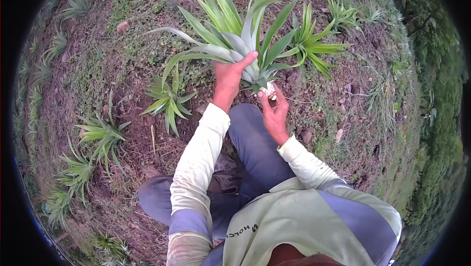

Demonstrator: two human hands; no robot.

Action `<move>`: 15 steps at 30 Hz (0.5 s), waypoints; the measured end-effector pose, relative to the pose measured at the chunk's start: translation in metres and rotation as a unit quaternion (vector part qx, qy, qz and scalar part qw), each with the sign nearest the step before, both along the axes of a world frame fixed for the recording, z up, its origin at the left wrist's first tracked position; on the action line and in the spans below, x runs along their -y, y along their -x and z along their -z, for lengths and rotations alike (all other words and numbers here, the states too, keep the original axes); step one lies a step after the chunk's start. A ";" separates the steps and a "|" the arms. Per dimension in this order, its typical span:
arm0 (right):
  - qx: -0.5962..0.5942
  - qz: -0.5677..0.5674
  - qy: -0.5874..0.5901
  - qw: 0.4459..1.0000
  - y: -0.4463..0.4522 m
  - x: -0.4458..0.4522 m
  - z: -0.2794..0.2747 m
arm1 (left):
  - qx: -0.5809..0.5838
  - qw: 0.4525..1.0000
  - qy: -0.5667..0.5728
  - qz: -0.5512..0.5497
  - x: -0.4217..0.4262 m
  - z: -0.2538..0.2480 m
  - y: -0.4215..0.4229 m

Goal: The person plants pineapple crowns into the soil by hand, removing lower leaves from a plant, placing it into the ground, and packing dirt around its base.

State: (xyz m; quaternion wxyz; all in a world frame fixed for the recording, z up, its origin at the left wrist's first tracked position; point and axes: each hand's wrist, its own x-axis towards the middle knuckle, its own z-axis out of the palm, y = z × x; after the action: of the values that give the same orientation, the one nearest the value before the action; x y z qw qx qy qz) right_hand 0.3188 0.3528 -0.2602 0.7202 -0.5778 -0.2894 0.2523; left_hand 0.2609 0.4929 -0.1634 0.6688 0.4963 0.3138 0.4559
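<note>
A large pineapple plant (252, 45) is held off the ground above my bent knee, its long green leaves fanning upward and away from me. My left hand (229, 77) is closed around the lower leaves, with the thumb lying across them. At the plant's lower end is a pale, whitish stem base (269, 90). My right hand (275, 114) pinches that base between thumb and fingers; the exact contact is partly hidden.
Smaller pineapple plants grow in the soil to the left (169, 101) and right (314, 43) of my hands. More plants (103, 133) stand in rows at the left. Stones (122, 26) and low weeds dot the sloping ground. Dense greenery (436, 119) borders the right side.
</note>
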 end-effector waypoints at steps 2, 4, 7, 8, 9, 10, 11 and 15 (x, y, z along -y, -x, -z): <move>0.014 -0.044 0.058 0.997 -0.003 0.007 0.013 | 0.010 1.000 -0.008 -0.016 -0.002 0.011 0.000; -0.003 -0.065 0.055 0.996 -0.018 0.009 0.000 | 0.019 0.999 -0.018 -0.033 -0.002 0.016 0.003; 0.025 -0.109 0.033 0.993 -0.058 -0.004 -0.015 | -0.016 0.999 -0.024 -0.043 -0.001 0.023 0.008; 0.030 -0.109 0.001 0.994 -0.066 -0.010 -0.028 | -0.025 0.999 -0.022 -0.024 0.001 0.027 0.008; 0.031 -0.105 0.003 0.994 -0.073 -0.017 -0.041 | -0.034 0.999 -0.020 -0.006 0.004 0.032 0.006; 0.036 -0.143 0.016 0.989 -0.078 -0.025 -0.054 | -0.033 0.999 -0.019 -0.002 0.006 0.035 0.003; 0.041 -0.183 0.030 0.982 -0.080 -0.034 -0.059 | -0.050 0.998 -0.020 0.020 0.008 0.039 0.003; 0.015 -0.203 0.009 0.979 -0.080 -0.061 -0.054 | -0.106 0.992 -0.036 0.059 0.006 0.047 0.007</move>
State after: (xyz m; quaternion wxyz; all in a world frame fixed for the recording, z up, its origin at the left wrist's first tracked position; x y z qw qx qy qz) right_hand 0.3992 0.4135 -0.2063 0.6442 -0.5169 -0.4098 0.3871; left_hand 0.2535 0.4868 -0.2108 0.6390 0.5835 0.3363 0.3716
